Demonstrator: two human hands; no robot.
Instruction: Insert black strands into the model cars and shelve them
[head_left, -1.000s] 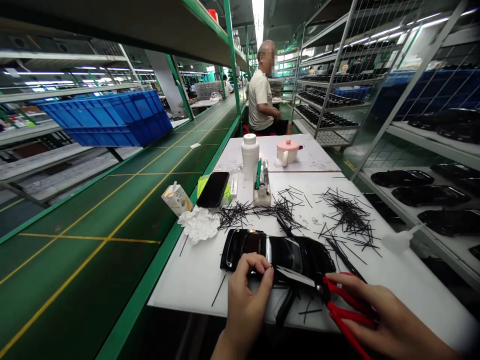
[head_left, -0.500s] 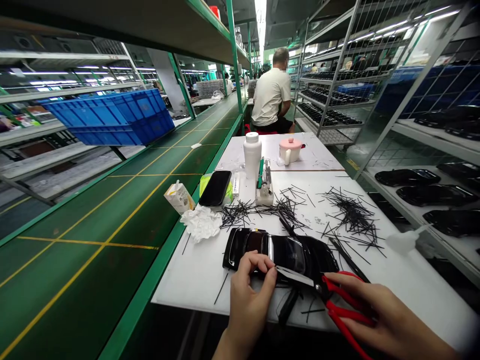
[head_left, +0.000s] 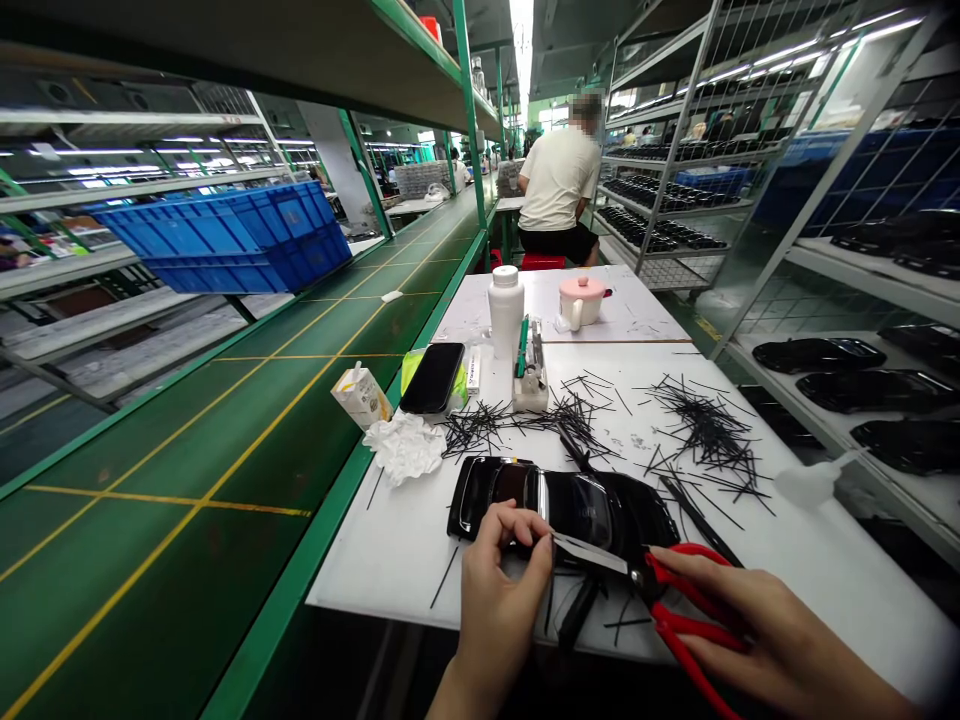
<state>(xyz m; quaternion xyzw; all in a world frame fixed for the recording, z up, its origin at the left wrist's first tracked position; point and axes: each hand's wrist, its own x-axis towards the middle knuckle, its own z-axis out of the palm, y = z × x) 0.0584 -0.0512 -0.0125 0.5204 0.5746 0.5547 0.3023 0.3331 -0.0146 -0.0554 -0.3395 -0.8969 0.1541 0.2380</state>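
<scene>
A glossy black model car body [head_left: 577, 505] lies on the white worktable, partly covered by my left hand [head_left: 506, 580]. My left thumb and forefinger are pinched together at the car's near side, right at the scissor tips; whatever is between them is too small to make out. My right hand [head_left: 757, 620] grips the red-handled scissors [head_left: 600, 555], whose blades look nearly closed and point left along the car. Below the blades, a dark strip-like part [head_left: 577, 612] sticks out over the table's near edge. Another long black part [head_left: 697, 520] rests right of the car.
Thin black strips [head_left: 705, 430] lie in piles behind the car. Further back stand a white bottle [head_left: 507, 310], a pink-lidded cup [head_left: 582, 300], a phone [head_left: 433, 378], crumpled tissue [head_left: 405, 448] and a drink carton [head_left: 361, 395]. A green conveyor [head_left: 247, 440] runs along the left; racks [head_left: 832, 420] stand right.
My hands and the scissors stay almost where they were. The seated person ahead has shifted to the right. The conveyor's yellow cross line sits slightly closer to me.
</scene>
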